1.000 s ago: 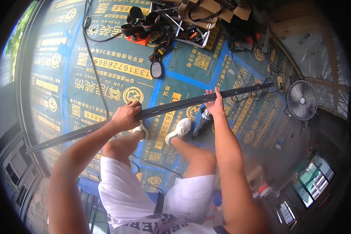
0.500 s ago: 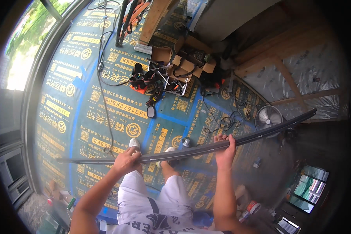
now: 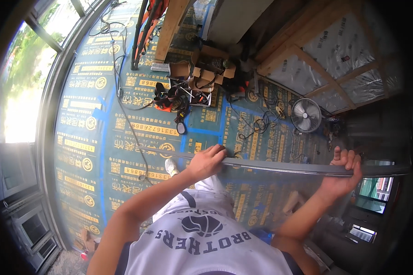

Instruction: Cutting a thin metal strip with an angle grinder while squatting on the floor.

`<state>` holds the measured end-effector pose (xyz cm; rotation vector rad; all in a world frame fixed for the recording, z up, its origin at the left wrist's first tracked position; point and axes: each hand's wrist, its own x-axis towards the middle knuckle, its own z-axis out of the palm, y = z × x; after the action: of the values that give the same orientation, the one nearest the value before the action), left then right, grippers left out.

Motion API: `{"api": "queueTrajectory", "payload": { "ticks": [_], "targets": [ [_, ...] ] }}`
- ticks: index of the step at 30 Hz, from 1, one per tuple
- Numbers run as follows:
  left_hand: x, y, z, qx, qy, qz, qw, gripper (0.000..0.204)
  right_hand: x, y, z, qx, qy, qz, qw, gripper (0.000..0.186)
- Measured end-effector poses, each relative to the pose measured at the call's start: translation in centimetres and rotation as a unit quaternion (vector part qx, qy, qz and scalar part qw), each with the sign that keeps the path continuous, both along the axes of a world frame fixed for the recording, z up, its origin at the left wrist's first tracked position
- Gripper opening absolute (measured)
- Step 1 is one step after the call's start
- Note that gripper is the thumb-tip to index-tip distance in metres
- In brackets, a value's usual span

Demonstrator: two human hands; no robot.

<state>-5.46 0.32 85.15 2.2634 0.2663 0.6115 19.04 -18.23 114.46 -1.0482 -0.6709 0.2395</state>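
Note:
A long, thin dark grey profile strip (image 3: pixel 275 167) stretches across in front of my body, its left end thin and blurred. My left hand (image 3: pixel 207 162) is closed over it near the left end, palm down, with the knuckles on top. Farther right, my right hand (image 3: pixel 346 168) wraps its fingers round the strip from below, the thumb side pointing up. The strip's right end passes beyond this hand towards the dark right side. A white shoe (image 3: pixel 171 167) of mine shows on the floor below the left end.
Printed green protective sheeting (image 3: pixel 137 123) covers the floor. Ahead lie a tool belt (image 3: pixel 167 96), open cardboard boxes (image 3: pixel 209 75) and tangled black cables (image 3: pixel 261 123). A round fan (image 3: pixel 306 115) stands front right. A wooden post (image 3: pixel 170 34) rises ahead; large windows (image 3: pixel 27 87) line the left.
Both hands have moved right with the strip, and they are now farther apart along it. The strip's right end has dropped lower in the picture. My view has shifted too.

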Motion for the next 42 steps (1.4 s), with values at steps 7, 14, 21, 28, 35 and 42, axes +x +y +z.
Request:
{"api": "queueTrajectory", "payload": {
  "ticks": [7,14,21,28,35,42],
  "targets": [
    [5.4,-2.0,4.6,-0.007,-0.094,-0.113,0.989,0.052,-2.0,-6.2,7.9,0.055,-0.088,-0.050,0.993,0.026],
    [12.9,0.4,9.4,0.030,-0.159,-0.135,0.978,0.048,1.7,-9.7,13.1,0.152,-0.124,-0.062,0.979,0.024],
    [23.6,8.3,12.8,0.120,-0.233,-0.060,0.963,0.043,9.6,-7.3,14.2,0.187,-0.135,-0.064,0.971,0.016],
    [33.7,16.5,16.9,0.101,-0.178,0.127,0.971,0.084,21.8,1.2,15.9,0.216,-0.200,-0.028,0.955,0.013],
    [22.2,22.7,4.9,-0.023,-0.042,0.113,0.992,0.084,31.7,13.6,15.5,0.172,-0.261,-0.092,0.946,0.024],
    [-3.0,25.7,-10.6,-0.116,0.273,0.318,0.900,0.081,34.7,16.9,16.8,0.147,-0.234,-0.163,0.947,0.026]
  ]
}}
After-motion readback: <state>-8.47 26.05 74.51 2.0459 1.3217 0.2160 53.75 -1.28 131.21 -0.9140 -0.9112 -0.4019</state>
